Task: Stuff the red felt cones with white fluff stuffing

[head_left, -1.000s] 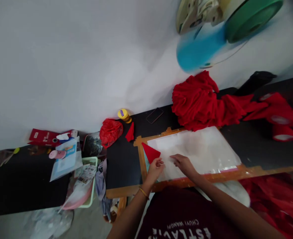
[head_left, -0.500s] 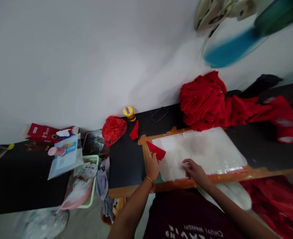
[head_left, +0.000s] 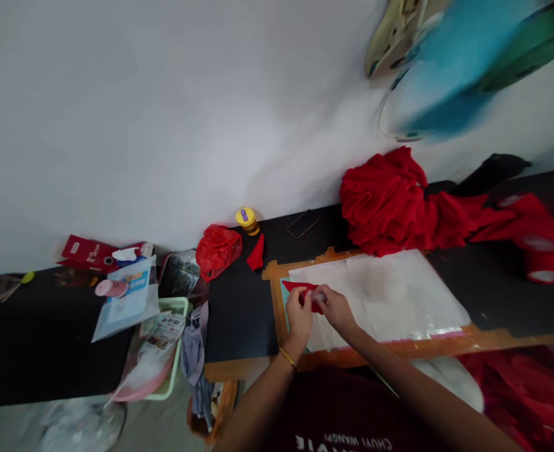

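A small red fabric piece (head_left: 292, 285) lies near the left end of a white sheet (head_left: 380, 295) taped to the black table. My left hand (head_left: 299, 317) is closed on its near edge, with a yellow bracelet on the wrist. Beside it, my right hand (head_left: 337, 309) is closed in a pinch over the right part of the fabric. A small pale, translucent thing shows at the right fingertips, too blurred to name. The fingers of both hands nearly meet and hide much of the fabric.
A large heap of red fabric (head_left: 385, 204) lies behind the sheet, beneath a spinning fan (head_left: 470, 75). Toward the wall are a phone (head_left: 303, 224), a yellow-lidded jar (head_left: 247, 221), another red scrap (head_left: 256, 253) and a red plastic bag (head_left: 218, 251). A green basket (head_left: 183, 333) stands left.
My right hand has moved left from over the white sheet to the red fabric piece, its fingers now against it. My left hand stays at the fabric, its fingers more bent.
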The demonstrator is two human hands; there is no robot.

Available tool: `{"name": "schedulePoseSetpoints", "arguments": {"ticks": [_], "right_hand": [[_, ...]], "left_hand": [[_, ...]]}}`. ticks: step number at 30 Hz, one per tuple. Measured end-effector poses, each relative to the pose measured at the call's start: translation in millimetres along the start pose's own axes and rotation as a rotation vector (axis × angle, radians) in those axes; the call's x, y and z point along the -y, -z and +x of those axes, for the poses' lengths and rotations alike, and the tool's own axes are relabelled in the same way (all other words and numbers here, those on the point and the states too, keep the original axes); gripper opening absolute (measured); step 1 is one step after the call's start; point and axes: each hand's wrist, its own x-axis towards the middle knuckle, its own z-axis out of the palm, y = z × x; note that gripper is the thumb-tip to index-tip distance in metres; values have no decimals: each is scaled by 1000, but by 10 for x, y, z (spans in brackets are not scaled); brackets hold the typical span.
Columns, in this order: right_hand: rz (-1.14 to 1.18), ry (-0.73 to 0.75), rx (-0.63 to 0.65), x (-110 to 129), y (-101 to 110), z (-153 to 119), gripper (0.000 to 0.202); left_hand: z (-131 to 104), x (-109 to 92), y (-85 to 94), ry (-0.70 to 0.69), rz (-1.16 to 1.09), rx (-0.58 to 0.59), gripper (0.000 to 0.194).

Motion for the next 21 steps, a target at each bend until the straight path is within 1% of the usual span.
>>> {"name": "schedulePoseSetpoints", "arguments": {"ticks": [1, 2, 5, 6, 8, 10, 11, 12, 13, 16, 17, 18, 19, 21], "right_hand": [[-68, 35, 15, -16, 0, -1, 8], [-95, 39, 23, -31, 1, -8, 10], [-42, -41, 29, -26, -1, -39, 16], [39, -57, 20, 0, -1, -50, 17], [286, -62, -4, 89, 15, -77, 19], [521, -43, -30, 217, 61, -110, 18], [602, -33, -39, 293, 94, -127, 17], [649, -25, -44, 375, 129, -145, 16], [689, -21, -47, 464, 164, -160, 17], [803, 18, -8, 755, 223, -192, 27], [799, 52, 16, 853, 220, -196, 27], [776, 90, 37, 946, 205, -199, 26], [745, 125, 49, 1030, 180, -201, 26], [690, 169, 13, 1156, 113, -203, 26]], "left_hand": [[-27, -53, -11, -17, -5, 17, 10], [-52, -97, -23, -34, -3, 40, 11], [-130, -207, -60, -95, 40, 130, 12], [-160, -249, -68, -123, 61, 157, 12], [-231, -352, -62, -188, 98, 215, 14], [-303, -473, -11, -254, 103, 273, 17], [-327, -534, 34, -273, 88, 288, 17], [-335, -593, 92, -278, 57, 280, 17], [-319, -650, 156, -258, 16, 221, 21], [-136, -835, 341, -118, -234, -137, 53], [-52, -905, 379, -74, -340, -172, 60], [25, -976, 400, -36, -438, -158, 63], [84, -1044, 400, -6, -517, -103, 62], [124, -1149, 345, 33, -595, 10, 59]]}}
